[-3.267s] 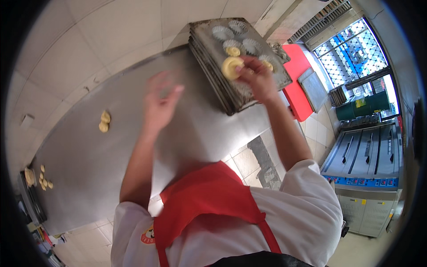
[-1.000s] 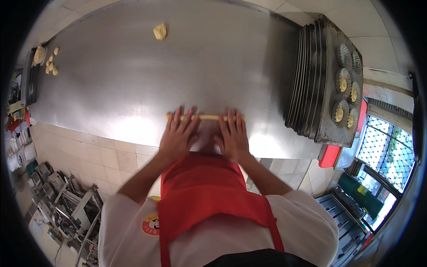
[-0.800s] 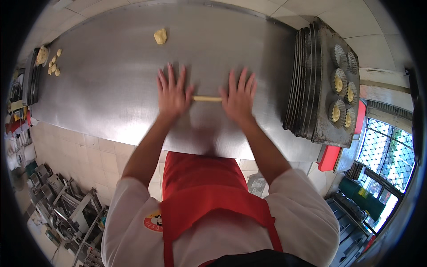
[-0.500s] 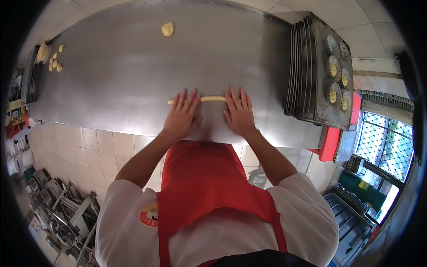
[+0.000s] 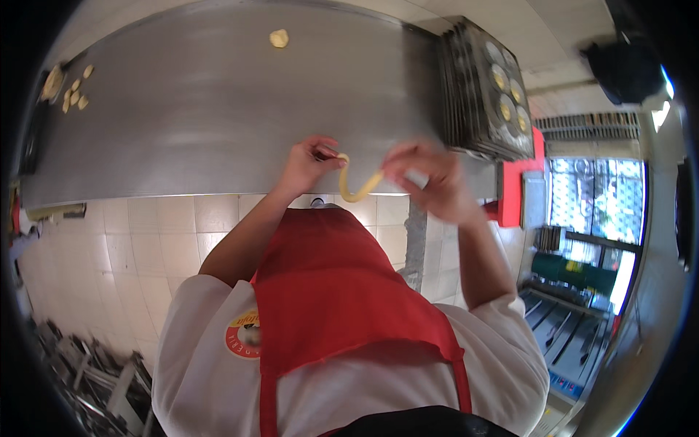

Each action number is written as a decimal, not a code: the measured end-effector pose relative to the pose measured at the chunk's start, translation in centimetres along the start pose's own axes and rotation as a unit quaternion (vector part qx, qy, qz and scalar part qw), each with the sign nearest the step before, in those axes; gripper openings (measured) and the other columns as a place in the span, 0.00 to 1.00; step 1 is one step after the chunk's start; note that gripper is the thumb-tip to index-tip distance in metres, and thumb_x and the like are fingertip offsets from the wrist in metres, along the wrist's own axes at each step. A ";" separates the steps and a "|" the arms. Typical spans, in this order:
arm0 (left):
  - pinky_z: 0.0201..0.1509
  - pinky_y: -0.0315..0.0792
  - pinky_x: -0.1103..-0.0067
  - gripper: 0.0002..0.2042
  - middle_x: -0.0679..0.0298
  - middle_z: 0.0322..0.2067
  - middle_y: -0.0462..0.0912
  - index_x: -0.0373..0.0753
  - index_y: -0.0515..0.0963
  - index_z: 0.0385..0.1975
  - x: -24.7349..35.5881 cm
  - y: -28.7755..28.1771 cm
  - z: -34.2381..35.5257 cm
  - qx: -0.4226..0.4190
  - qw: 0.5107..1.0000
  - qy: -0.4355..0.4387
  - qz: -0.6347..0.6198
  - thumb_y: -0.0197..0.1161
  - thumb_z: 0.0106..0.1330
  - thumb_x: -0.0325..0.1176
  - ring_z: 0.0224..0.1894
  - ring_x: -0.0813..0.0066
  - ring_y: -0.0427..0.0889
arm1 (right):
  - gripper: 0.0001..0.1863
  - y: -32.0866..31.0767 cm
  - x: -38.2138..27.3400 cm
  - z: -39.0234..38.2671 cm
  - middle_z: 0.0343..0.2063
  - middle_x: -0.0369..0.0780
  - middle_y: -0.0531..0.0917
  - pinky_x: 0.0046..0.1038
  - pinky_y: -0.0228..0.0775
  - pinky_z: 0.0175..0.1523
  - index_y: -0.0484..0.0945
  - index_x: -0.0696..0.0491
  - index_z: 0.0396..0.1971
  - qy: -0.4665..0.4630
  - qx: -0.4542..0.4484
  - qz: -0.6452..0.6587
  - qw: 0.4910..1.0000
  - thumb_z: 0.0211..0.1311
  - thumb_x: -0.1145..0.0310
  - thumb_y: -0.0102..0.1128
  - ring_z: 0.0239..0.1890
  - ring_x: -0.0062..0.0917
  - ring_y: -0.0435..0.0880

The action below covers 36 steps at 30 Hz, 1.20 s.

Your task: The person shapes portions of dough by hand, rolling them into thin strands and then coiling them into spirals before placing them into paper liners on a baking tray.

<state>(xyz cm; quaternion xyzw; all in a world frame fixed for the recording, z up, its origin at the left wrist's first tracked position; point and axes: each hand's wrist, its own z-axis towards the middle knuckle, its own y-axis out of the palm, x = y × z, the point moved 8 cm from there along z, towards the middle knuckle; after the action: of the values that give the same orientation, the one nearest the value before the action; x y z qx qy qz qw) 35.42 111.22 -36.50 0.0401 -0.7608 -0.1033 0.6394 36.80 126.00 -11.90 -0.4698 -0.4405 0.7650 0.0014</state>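
Observation:
A thin rope of yellow dough (image 5: 348,194) hangs in a U-shaped loop between my hands, just above the near edge of the steel table (image 5: 218,124). My left hand (image 5: 312,162) pinches one end between thumb and fingers. At the other end is my right hand (image 5: 431,178), slightly smeared by motion, its fingertips closed on the rope. Farther back on the table lies a single lump of dough (image 5: 279,38). Several small dough pieces (image 5: 75,96) rest at the far left, beside a larger dough mass (image 5: 52,82).
On the right end of the table stands a stack of dark baking trays (image 5: 466,95). Its top tray holds several fluted metal cups (image 5: 499,77), some with yellow dough inside. A red surface (image 5: 512,197) sits beyond the table's right end. Tiled floor (image 5: 175,218) shows below the near edge.
Both hands have come up off the table, where they lay flat on the dough rope. The rope is now lifted and sags between them. The view has swung to the right.

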 end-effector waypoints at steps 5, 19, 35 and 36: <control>0.46 0.78 0.79 0.13 0.66 0.32 0.86 0.38 0.76 0.36 4.0 4.9 -1.9 -0.217 0.969 0.040 -0.113 0.75 0.57 0.20 0.38 0.81 0.84 | 0.07 -5.4 0.0 1.9 0.38 0.38 0.85 0.24 0.78 0.41 0.85 0.58 0.36 0.095 0.024 -0.155 0.983 0.58 0.81 0.67 0.37 0.24 0.86; 0.54 0.80 0.75 0.13 0.61 0.43 0.85 0.35 0.74 0.47 10.4 13.3 -2.4 -0.357 0.888 -0.024 -0.289 0.63 0.65 0.17 0.48 0.72 0.86 | 0.09 -6.9 2.9 -5.6 0.40 0.41 0.85 0.26 0.84 0.51 0.82 0.62 0.45 0.209 0.209 0.326 0.898 0.66 0.79 0.63 0.44 0.23 0.87; 0.51 0.80 0.79 0.15 0.61 0.44 0.84 0.33 0.76 0.52 10.3 25.2 14.7 -0.124 0.977 -0.045 -0.168 0.67 0.69 0.28 0.46 0.75 0.83 | 0.20 -12.4 22.7 -8.4 0.50 0.39 0.83 0.32 0.77 0.60 0.76 0.57 0.59 0.268 0.402 0.490 0.726 0.70 0.67 0.63 0.52 0.23 0.83; 0.52 0.79 0.78 0.15 0.61 0.45 0.84 0.32 0.75 0.53 10.2 26.2 16.4 -0.100 0.983 -0.043 -0.146 0.66 0.69 0.28 0.47 0.74 0.83 | 0.20 -14.0 23.8 -7.7 0.50 0.39 0.83 0.31 0.78 0.58 0.75 0.57 0.59 0.263 0.398 0.464 0.746 0.70 0.68 0.63 0.51 0.23 0.83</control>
<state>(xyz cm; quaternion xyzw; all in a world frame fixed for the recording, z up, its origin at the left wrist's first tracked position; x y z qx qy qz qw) 19.34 136.53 -23.86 0.0824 -0.7597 -0.2724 0.5847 23.24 149.66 -20.86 -0.7558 0.1941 0.6232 -0.0514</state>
